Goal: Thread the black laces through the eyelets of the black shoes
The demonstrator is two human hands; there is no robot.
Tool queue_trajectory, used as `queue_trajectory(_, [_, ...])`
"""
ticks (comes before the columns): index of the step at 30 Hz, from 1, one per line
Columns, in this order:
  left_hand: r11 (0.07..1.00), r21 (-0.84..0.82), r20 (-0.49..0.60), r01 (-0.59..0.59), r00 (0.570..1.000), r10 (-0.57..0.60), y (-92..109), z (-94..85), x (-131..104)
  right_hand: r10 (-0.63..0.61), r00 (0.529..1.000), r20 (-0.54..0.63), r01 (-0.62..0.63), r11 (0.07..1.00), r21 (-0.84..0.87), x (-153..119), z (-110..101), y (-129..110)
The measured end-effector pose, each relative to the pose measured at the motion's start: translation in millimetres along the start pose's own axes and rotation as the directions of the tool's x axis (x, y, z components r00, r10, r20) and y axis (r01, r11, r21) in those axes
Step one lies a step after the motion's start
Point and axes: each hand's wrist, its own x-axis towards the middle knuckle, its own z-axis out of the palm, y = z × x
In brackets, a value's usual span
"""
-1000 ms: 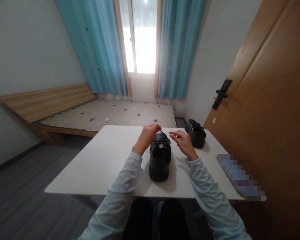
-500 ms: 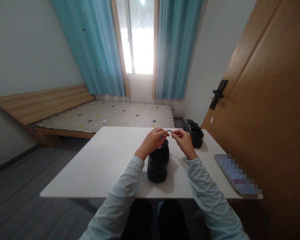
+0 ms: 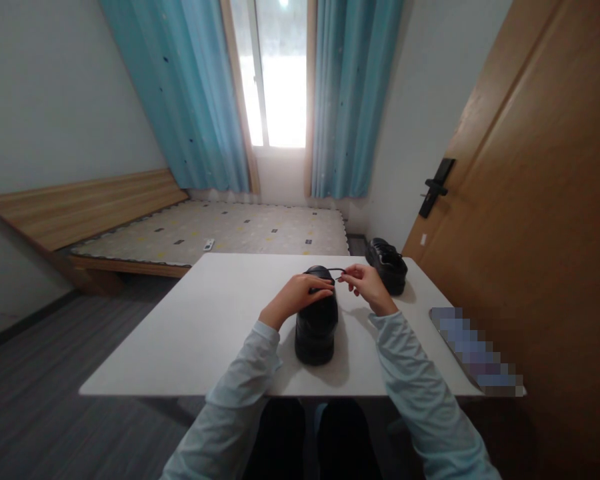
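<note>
A black lace-up shoe stands upright on the white table, its heel toward me. My left hand lies across the top of this shoe, fingers closed over the lacing area, with the thumb on the near side. Stretched from the shoe to the right is a black shoelace. Its end is pinched between the thumb and fingers of my right hand, just right of the shoe and above the table. My left hand hides most of the shoe's lacing.
A second black shoe stands at the table's back right. A flat, blurred-out object lies along the right edge. Beyond the table is a bed with a small white device on it. A wooden door rises on the right.
My left hand has come down and toward me, from the lace onto the shoe's top. My right hand has lowered slightly and holds the lace, more of which now shows stretched out.
</note>
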Motion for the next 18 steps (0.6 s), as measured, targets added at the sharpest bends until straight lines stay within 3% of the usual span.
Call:
queue_trajectory(6, [0.994, -0.076, 0.011, 0.08, 0.997, -0.079, -1.4, 0.7, -2.6, 0.054, 0.998, 0.039, -0.052, 0.998, -0.036, -2.0, 0.2, 0.6])
queue_trajectory(18, [0.996, -0.092, -0.057, 0.009, 0.998, -0.014, -7.0, 5.5, -5.6, 0.063, 0.995, 0.079, -0.055, 0.994, -0.098, -0.7, 3.2, 2.6])
